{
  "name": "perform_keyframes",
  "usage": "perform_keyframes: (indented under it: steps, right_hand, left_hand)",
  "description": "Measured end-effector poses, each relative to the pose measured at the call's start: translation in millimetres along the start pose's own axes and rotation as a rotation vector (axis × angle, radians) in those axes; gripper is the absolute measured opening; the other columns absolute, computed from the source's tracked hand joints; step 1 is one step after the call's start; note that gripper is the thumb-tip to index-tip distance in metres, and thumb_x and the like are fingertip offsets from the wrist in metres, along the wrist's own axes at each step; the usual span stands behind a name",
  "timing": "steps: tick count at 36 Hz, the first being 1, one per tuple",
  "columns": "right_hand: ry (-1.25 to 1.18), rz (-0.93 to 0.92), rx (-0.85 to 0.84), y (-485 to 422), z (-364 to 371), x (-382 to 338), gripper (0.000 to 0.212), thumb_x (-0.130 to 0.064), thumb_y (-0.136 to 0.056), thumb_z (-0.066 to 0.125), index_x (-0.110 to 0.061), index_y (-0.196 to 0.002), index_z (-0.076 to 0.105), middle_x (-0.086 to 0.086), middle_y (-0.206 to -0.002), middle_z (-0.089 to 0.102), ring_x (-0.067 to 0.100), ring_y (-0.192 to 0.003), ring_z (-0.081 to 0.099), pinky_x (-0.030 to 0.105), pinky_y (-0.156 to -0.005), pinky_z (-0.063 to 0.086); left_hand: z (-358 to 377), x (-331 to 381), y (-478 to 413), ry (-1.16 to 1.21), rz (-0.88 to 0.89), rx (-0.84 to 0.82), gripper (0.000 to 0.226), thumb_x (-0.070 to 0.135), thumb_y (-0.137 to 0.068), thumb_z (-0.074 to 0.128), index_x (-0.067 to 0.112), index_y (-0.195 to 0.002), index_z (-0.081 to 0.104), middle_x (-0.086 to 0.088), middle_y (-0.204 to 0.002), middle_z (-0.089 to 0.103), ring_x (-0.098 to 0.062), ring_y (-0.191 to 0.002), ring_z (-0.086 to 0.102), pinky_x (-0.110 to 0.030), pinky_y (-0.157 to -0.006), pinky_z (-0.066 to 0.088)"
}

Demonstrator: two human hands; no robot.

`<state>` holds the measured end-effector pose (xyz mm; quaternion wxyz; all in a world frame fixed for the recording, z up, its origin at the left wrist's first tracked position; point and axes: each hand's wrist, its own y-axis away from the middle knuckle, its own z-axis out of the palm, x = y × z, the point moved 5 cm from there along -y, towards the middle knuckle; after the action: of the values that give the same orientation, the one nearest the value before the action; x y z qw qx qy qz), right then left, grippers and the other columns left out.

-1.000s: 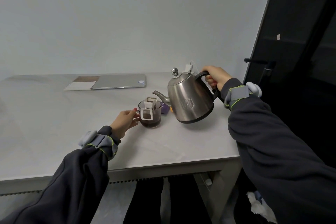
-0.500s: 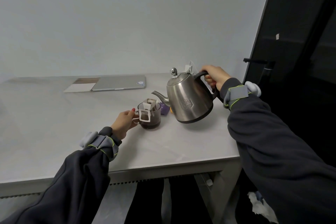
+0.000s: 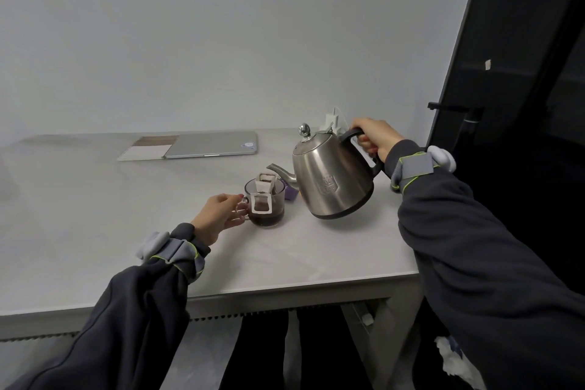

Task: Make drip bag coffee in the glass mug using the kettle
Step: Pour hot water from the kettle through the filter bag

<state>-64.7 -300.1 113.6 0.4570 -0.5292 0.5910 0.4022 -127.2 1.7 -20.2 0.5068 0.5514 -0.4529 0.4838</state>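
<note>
Glass mug (image 3: 267, 207) — dark coffee low, white drip bag (image 3: 265, 184) atop.

Light: dim, even, cool | Shadows: soft under steel kettle (image 3: 332, 182) | Glare: faint on pale grey tabletop (image 3: 95, 199) | Edges: wide-angle bowing | Focus: sharp

embossed mark on kettle (image 3: 332, 177), too blurred to read

Office-like room: closed laptop (image 3: 211, 144) and notebook (image 3: 147, 152) on plain table (image 3: 95, 215)
</note>
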Motion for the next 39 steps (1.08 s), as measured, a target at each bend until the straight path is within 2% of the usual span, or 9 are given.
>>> perform_keyframes:
  steps: [2,4,7,12,18,29,33,36,39]
  right_hand:
    - [-0.003,0.0,0.002,0.8,-0.3,-0.1,0.025,-0.017,-0.08,0.046,-0.02,-0.058,0.035,-0.01,-0.033,0.023,0.008,-0.03,0.014,0.017,-0.039,0.01]
    - [-0.001,0.002,0.003,1.2,-0.2,-0.2,0.028,-0.017,-0.08,0.046,-0.02,-0.056,0.033,-0.01,-0.033,0.023,0.008,-0.03,0.013,0.017,-0.039,0.009]
    - [0.008,0.002,-0.001,1.7,1.0,-0.9,0.029,-0.016,-0.081,0.046,-0.02,-0.056,0.032,-0.01,-0.033,0.022,0.008,-0.03,0.013,0.018,-0.038,0.009]
    - [0.004,0.003,0.0,1.7,0.5,-2.0,0.029,-0.017,-0.081,0.046,-0.02,-0.056,0.033,-0.01,-0.032,0.023,0.007,-0.029,0.013,0.017,-0.038,0.009]
    - [-0.003,0.002,0.01,3.1,-2.3,-2.4,0.027,-0.017,-0.082,0.048,-0.02,-0.058,0.036,-0.011,-0.031,0.023,0.007,-0.028,0.014,0.016,-0.037,0.009]
    - [0.001,-0.004,0.005,4.9,-1.3,-5.0,0.028,-0.018,-0.081,0.049,-0.02,-0.058,0.035,-0.01,-0.032,0.022,0.008,-0.03,0.013,0.018,-0.039,0.009]
    - [0.003,0.0,0.01,4.3,-1.9,-3.5,0.029,-0.019,-0.081,0.049,-0.02,-0.057,0.034,-0.01,-0.032,0.022,0.008,-0.03,0.013,0.019,-0.039,0.009]
    - [0.012,0.006,0.015,3.2,-2.4,-1.6,0.028,-0.018,-0.081,0.048,-0.02,-0.057,0.034,-0.01,-0.032,0.022,0.008,-0.029,0.013,0.018,-0.038,0.01]
    - [0.018,0.005,0.019,1.8,-2.7,-0.3,0.029,-0.017,-0.081,0.047,-0.02,-0.056,0.033,-0.01,-0.032,0.022,0.008,-0.029,0.014,0.017,-0.038,0.01]
  left_hand:
    - [0.7,4.2,1.7,-0.007,0.008,-0.012,0.018,0.025,-0.097,0.049,0.009,-0.094,0.057,-0.006,-0.083,0.059,-0.018,-0.071,0.057,-0.028,-0.074,0.053]
    - [-2.8,10.5,0.7,-0.018,0.047,0.044,0.024,0.032,-0.093,0.057,0.01,-0.103,0.055,-0.006,-0.088,0.059,-0.02,-0.076,0.058,-0.032,-0.078,0.051]
    - [-8.3,29.1,-0.8,-0.148,0.22,0.103,0.037,0.031,-0.088,0.063,0.012,-0.119,0.057,-0.006,-0.11,0.062,-0.017,-0.097,0.057,-0.03,-0.085,0.046]
    - [-4.9,56.7,-7.1,-0.479,0.401,-0.018,0.037,0.03,-0.081,0.071,0.021,-0.116,0.066,0.005,-0.123,0.062,-0.011,-0.121,0.05,-0.025,-0.095,0.038]
    - [2.3,70.2,-20.8,-0.719,0.43,-0.064,0.046,0.027,-0.077,0.076,0.02,-0.12,0.063,0.001,-0.128,0.06,-0.017,-0.127,0.047,-0.029,-0.1,0.039]
    - [4.1,77.2,-29.2,-0.896,0.391,-0.191,0.048,0.03,-0.081,0.072,0.02,-0.126,0.059,0.003,-0.135,0.055,-0.012,-0.128,0.045,-0.019,-0.102,0.027]
    - [9.3,77.6,-30.6,-0.876,0.406,-0.218,0.042,0.029,-0.078,0.074,0.022,-0.118,0.064,0.002,-0.132,0.057,-0.012,-0.127,0.047,-0.02,-0.104,0.028]
    - [12.5,78.4,-31.7,-0.879,0.428,-0.232,0.029,0.029,-0.076,0.077,0.033,-0.103,0.068,-0.002,-0.132,0.058,-0.011,-0.13,0.045,-0.027,-0.11,0.028]
    - [12.5,81.2,-32.6,-0.886,0.43,-0.2,0.022,0.03,-0.076,0.076,0.031,-0.097,0.071,-0.004,-0.132,0.057,-0.011,-0.13,0.045,-0.024,-0.103,0.028]
